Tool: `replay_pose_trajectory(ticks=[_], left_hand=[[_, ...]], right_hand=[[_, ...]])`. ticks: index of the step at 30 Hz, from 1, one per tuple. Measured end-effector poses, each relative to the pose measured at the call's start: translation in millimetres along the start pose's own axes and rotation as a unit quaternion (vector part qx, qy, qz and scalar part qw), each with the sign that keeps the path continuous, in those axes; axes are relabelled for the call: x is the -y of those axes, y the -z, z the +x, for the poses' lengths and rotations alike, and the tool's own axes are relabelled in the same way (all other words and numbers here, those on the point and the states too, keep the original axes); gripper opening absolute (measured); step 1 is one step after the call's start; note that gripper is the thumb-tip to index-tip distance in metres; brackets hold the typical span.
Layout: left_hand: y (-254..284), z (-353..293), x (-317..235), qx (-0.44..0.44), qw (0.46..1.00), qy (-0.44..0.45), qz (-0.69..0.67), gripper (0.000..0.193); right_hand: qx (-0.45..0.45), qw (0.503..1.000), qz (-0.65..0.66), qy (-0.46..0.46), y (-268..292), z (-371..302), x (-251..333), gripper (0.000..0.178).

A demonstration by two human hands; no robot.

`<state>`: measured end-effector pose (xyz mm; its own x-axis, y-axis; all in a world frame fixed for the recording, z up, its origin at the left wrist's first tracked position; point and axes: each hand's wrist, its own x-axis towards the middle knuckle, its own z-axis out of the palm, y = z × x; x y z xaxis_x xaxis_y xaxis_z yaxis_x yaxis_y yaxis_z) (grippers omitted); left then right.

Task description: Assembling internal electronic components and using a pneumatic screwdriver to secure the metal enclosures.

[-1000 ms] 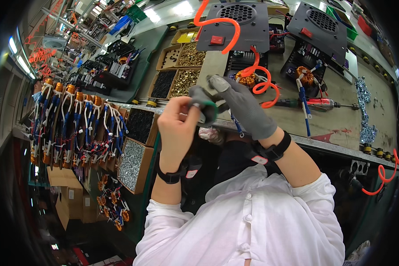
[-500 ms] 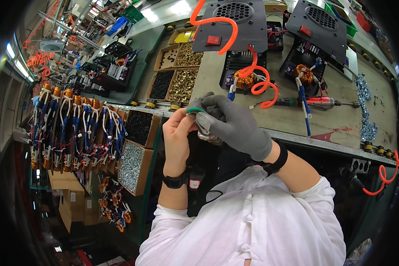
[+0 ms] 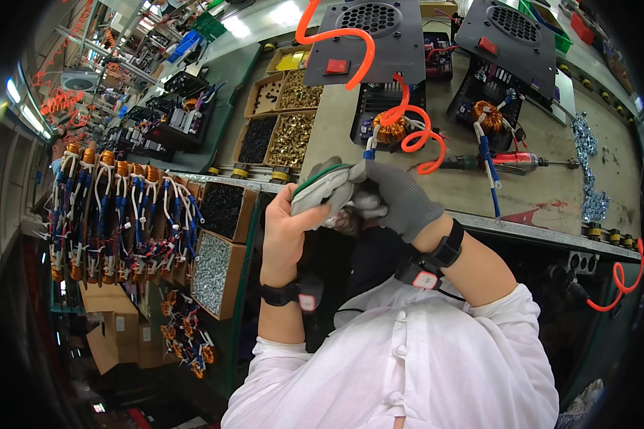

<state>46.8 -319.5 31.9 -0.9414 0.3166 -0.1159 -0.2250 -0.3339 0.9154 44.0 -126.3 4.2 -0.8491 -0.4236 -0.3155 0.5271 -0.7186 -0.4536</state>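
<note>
My bare left hand grips a loose grey work glove with a green-edged cuff, held in front of my body near the bench edge. My right hand wears a matching grey glove. Its fingers are closed at the far side of the loose glove, partly hidden behind the fabric. Below the glove hangs something shiny and crumpled that I cannot make out. Both wrists carry black straps.
Boxes of brass and black fasteners stand on the bench, with silver screws at left. Wired copper coils hang there. Grey fan panels, an orange coiled hose and a red power screwdriver lie ahead.
The loose glove has spread out, showing more of its grey fabric and green edge. My right hand has shifted slightly right and down, away from the left.
</note>
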Motion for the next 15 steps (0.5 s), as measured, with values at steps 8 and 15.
replay_pose_trajectory(ticks=[8, 15], left_hand=[[24.8, 18.5, 22.8, -0.151, 0.959, -0.170, 0.171, 0.012], [-37.8, 16.2, -24.1, -0.123, 0.991, 0.016, -0.054, 0.029]], right_hand=[[0.032, 0.602, -0.638, 0.479, -38.5, -24.0, -5.1, 0.016], [0.002, 0.458, -0.727, 0.512, -26.1, -9.8, -3.0, 0.026]])
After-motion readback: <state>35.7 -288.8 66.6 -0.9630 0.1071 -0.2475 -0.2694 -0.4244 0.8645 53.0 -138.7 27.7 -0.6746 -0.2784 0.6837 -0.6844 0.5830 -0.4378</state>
